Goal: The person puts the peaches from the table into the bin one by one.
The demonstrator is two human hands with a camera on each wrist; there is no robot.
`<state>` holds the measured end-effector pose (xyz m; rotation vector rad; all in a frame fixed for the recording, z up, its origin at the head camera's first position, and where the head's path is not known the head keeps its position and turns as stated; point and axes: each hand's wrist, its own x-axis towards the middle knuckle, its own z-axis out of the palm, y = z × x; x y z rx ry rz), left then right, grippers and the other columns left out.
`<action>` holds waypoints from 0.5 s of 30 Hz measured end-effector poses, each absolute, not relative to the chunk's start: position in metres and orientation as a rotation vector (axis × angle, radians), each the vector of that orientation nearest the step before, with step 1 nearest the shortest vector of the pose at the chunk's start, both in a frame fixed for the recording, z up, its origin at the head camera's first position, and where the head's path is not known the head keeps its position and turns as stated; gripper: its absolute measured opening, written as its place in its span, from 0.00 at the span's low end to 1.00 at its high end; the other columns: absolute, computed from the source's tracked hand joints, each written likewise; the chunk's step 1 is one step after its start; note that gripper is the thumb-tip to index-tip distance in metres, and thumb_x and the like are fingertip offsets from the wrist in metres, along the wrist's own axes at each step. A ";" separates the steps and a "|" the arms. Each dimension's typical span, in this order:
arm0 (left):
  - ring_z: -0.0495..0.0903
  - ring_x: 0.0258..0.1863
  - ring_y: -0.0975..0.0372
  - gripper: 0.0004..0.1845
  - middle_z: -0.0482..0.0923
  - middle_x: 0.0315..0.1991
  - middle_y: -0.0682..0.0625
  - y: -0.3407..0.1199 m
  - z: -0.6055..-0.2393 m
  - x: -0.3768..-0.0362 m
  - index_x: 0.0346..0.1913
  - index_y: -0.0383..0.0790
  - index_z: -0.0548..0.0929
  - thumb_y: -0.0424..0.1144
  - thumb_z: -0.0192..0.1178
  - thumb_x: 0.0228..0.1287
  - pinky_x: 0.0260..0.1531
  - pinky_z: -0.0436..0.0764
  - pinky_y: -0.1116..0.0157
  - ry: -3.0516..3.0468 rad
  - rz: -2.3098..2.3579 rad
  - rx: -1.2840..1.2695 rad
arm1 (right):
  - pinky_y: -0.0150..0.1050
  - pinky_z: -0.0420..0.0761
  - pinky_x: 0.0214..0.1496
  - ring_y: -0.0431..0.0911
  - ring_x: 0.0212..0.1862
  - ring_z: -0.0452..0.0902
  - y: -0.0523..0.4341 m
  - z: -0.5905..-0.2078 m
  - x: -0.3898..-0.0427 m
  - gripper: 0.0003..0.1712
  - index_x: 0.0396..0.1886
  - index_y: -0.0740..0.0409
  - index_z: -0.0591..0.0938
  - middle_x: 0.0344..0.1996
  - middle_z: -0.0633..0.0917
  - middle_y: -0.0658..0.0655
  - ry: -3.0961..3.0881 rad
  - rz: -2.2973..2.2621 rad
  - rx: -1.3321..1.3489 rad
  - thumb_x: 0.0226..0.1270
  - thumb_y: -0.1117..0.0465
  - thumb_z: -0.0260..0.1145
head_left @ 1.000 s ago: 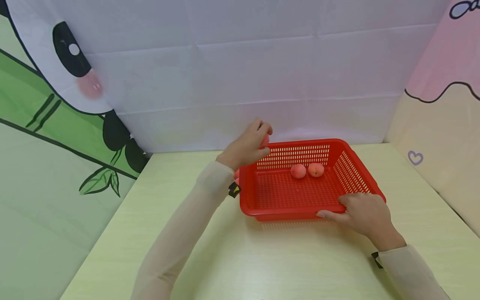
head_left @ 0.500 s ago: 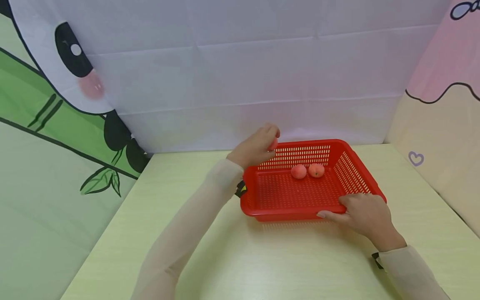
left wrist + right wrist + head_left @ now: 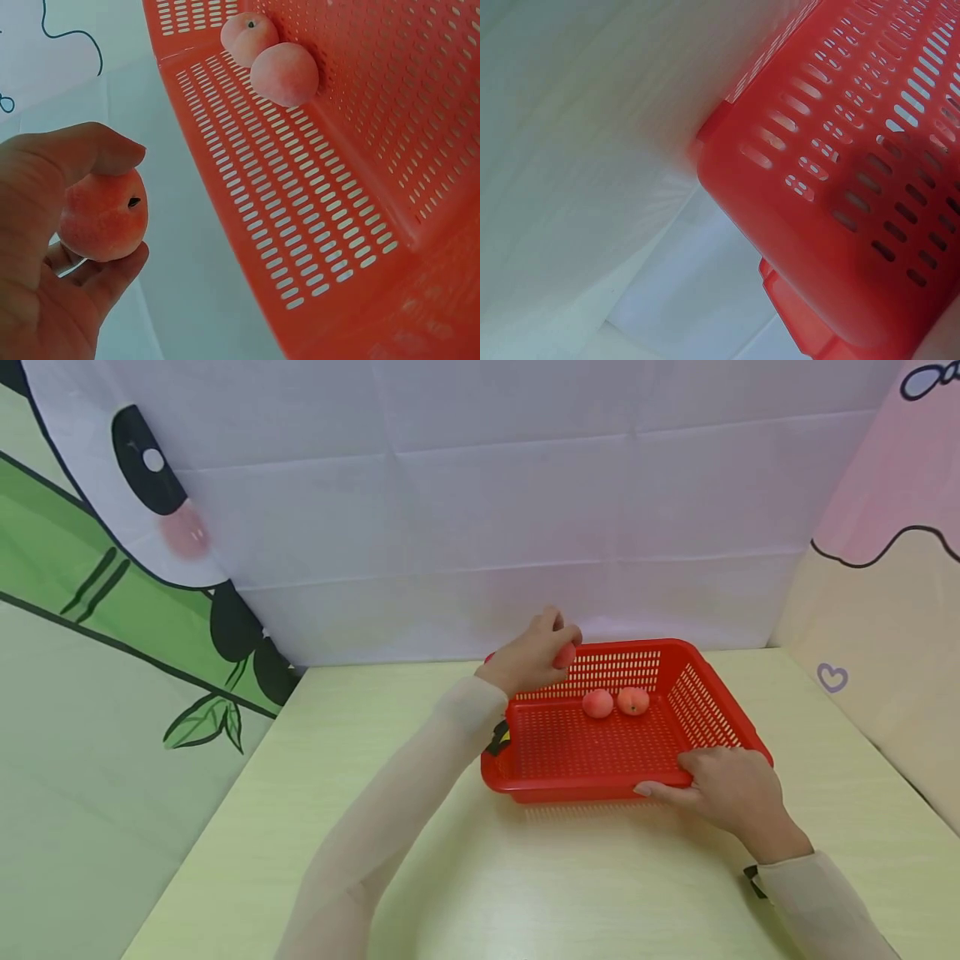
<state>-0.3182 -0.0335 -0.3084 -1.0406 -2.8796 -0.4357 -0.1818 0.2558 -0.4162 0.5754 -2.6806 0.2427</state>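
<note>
A red slotted plastic basket (image 3: pixel 577 794) sits on the table, tilted toward the viewer in the head view. My left hand (image 3: pixel 528 658) holds a peach (image 3: pixel 105 214) between thumb and fingers, over the basket's rear left rim. Inside, two more peaches, one plain pink (image 3: pixel 597 703) and one showing its stem end (image 3: pixel 633 700), lie side by side near the back wall. At the front right corner my right hand (image 3: pixel 735 789) grips the rim, thumb along the front edge. Only a sliver of that hand shows in the right wrist view, beside the basket's slotted wall (image 3: pixel 817 225).
The pale wooden table (image 3: pixel 315 760) spreads left and in front of the basket. A white cloth backdrop (image 3: pixel 420 527) rises close behind it. Printed cartoon panels stand at the left (image 3: pixel 90 735) and right (image 3: pixel 877 635).
My left hand has moved right with the peach, from the basket's left edge to over its rear left part. Red fruit seen left of the basket earlier is now hidden. The right hand stays put.
</note>
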 end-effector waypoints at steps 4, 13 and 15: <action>0.69 0.59 0.57 0.21 0.66 0.56 0.47 -0.029 -0.311 -0.320 0.67 0.46 0.79 0.36 0.65 0.74 0.54 0.79 0.68 -2.903 -0.460 -1.040 | 0.36 0.55 0.20 0.39 0.17 0.55 0.256 -0.416 -0.182 0.43 0.14 0.44 0.61 0.11 0.59 0.42 -2.666 0.247 0.581 0.57 0.16 0.65; 0.72 0.59 0.58 0.24 0.75 0.60 0.51 -0.019 -0.319 -0.325 0.71 0.49 0.79 0.45 0.66 0.76 0.57 0.79 0.64 -2.979 -0.154 -0.997 | 0.36 0.56 0.20 0.39 0.17 0.56 0.256 -0.417 -0.182 0.43 0.14 0.44 0.61 0.11 0.59 0.42 -2.647 0.240 0.588 0.57 0.15 0.64; 0.73 0.58 0.58 0.23 0.77 0.59 0.51 -0.018 -0.320 -0.326 0.70 0.49 0.79 0.46 0.66 0.76 0.58 0.78 0.62 -2.972 -0.082 -1.004 | 0.36 0.56 0.20 0.39 0.17 0.56 0.256 -0.416 -0.182 0.43 0.14 0.44 0.61 0.11 0.59 0.42 -2.652 0.240 0.588 0.57 0.16 0.64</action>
